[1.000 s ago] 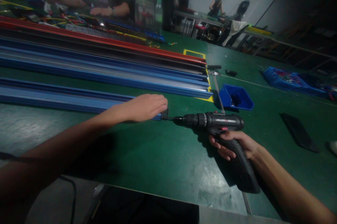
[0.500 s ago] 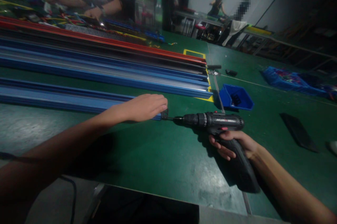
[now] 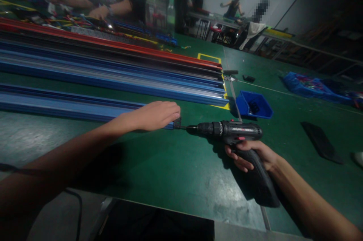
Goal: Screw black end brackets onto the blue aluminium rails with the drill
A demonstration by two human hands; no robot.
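My right hand (image 3: 259, 152) is wrapped around the grip of a black cordless drill (image 3: 242, 130), which points left. A long thin bit (image 3: 183, 127) runs from its chuck to a small black end piece (image 3: 177, 122) at the end of a blue metal profile (image 3: 70, 105). Over that same end lies my left hand (image 3: 155, 115), fingers bent down and gripping the profile; its fingertips are partly hidden. The profile stretches away to the left along the table.
Behind lie several parallel blue, black and red profiles (image 3: 127, 47). A blue bin (image 3: 263, 105) with dark parts stands beyond the drill, and a flat black piece (image 3: 321, 142) lies farther right. Across the table a co-worker's hand (image 3: 99, 13) is among coloured wires. The green table's (image 3: 170, 180) front edge is nearest me.
Both my hands, the drill and the blue profile look the same as before. In the background, a distant person has spread their arms.
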